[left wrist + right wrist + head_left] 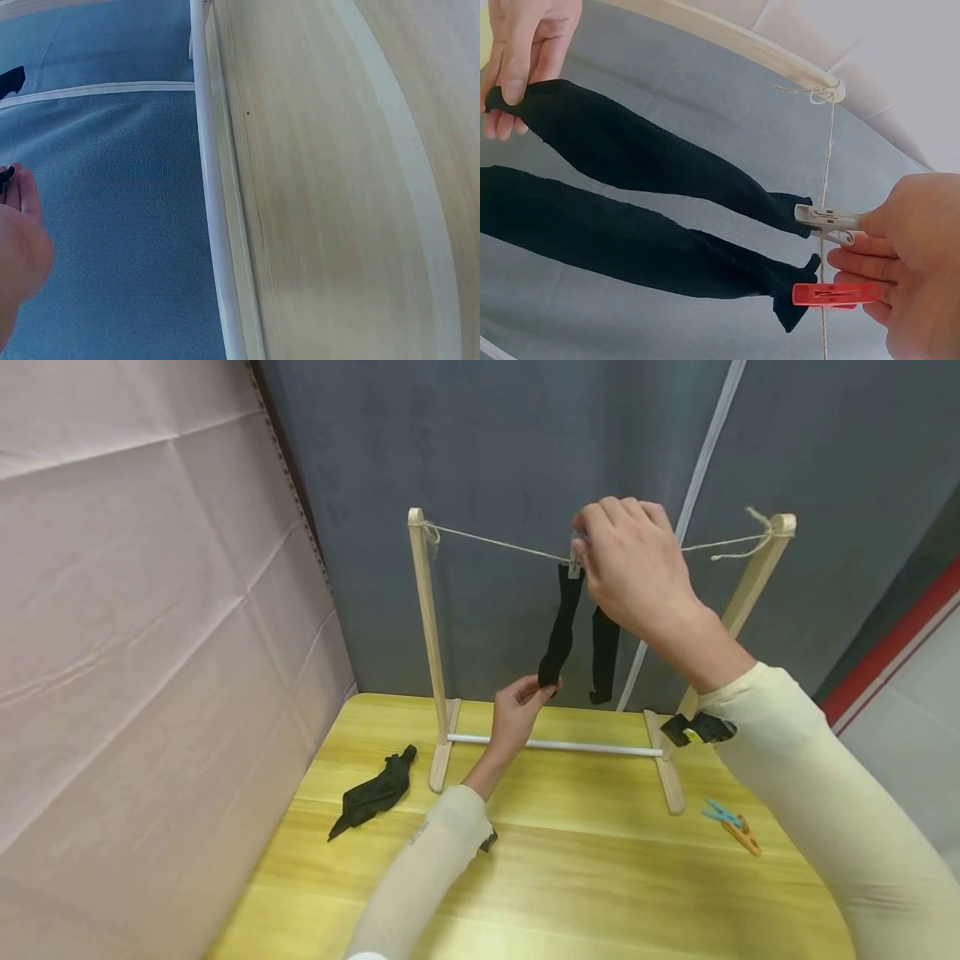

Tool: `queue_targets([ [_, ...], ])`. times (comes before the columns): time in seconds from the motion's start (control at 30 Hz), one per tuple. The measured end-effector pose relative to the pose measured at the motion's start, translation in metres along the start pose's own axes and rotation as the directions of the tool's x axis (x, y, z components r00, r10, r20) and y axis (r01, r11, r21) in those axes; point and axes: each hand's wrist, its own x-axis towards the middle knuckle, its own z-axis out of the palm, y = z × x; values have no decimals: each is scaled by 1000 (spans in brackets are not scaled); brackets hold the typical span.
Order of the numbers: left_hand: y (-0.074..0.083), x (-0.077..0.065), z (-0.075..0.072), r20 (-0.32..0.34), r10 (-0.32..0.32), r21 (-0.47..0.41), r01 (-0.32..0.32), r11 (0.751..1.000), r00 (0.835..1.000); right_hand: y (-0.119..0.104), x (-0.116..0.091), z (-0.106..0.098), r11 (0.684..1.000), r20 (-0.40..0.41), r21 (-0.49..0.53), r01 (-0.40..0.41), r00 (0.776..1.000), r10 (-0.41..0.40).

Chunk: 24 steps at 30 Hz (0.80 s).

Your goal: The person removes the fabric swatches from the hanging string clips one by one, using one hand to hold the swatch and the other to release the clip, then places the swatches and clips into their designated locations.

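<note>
A black sock [561, 627] hangs from the string [498, 542], its top end in a grey clothespin [821, 216]. My right hand [637, 560] pinches that clothespin between thumb and fingers. Lower down, my left hand [516, 717] pinches the sock's bottom end and draws it toward the left. Beside it hangs a second black sock [630, 240], clipped by a red clothespin [836, 294] that shows in the right wrist view next to my right fingers. In the left wrist view, only part of the left hand [22, 247] is visible at the edge.
The string runs between wooden posts [427, 610] joined low down by a white rod [585, 747]. A crumpled dark cloth piece [378, 792] lies on the table at left. Blue [722, 812] and orange [742, 838] clothespins lie at right. A grey partition [495, 452] stands behind.
</note>
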Motion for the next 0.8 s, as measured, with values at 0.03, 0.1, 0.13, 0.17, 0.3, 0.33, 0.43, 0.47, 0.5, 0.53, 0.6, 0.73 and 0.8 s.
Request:
queue_targets([
  [0.03, 0, 0, 1, -3, 2, -3, -2, 1000, 1000, 0, 0, 0, 1000, 3, 8, -6, 1000, 6],
  [0.1, 0, 0, 2, -10, 8, -10, -9, 1000, 1000, 1, -1, 0, 1000, 9, 21, -19, 1000, 19],
  [0.13, 0, 0, 2, -15, 13, -13, -13, 1000, 1000, 1, -1, 0, 999, 8, 28, -24, 1000, 23],
  [0.17, 1, 0, 3, -19, 19, -17, -19, 1000, 1000, 2, -1, 0, 999, 6, 35, -27, 1000, 27],
  [0.3, 3, 0, 4, -36, 44, -30, -45, 999, 998, 4, -2, 1, 998, -25, 54, -32, 999, 34],
  [0.33, 3, 0, 4, -38, 48, -31, -49, 998, 998, 4, -2, 1, 998, -34, 60, -32, 999, 34],
  [0.43, 3, 0, 5, -48, 52, -31, -53, 998, 998, 5, -1, 2, 997, -68, 80, -22, 997, 27],
  [0.47, 3, 0, 5, -52, 52, -32, -54, 998, 997, 6, -1, 3, 996, -80, 88, -14, 997, 21],
  [0.5, 3, 0, 5, -57, 53, -33, -55, 998, 997, 6, -1, 3, 995, -97, 97, -4, 995, 13],
  [0.53, 3, 0, 5, -68, 52, -34, -55, 998, 996, 7, 0, 4, 994, -118, 106, 11, 993, 2],
  [0.6, 4, -1, 5, -96, 59, -29, -62, 998, 994, 8, 0, 5, 991, -161, 126, 43, 987, -23],
  [0.73, 7, -1, 7, -118, 85, -39, -90, 995, 989, 9, 1, 6, 982, -235, 164, 93, 971, -53],
  [0.8, 9, -1, 7, -113, 95, -47, -101, 994, 989, 10, 1, 7, 978, -267, 180, 110, 962, -59],
])
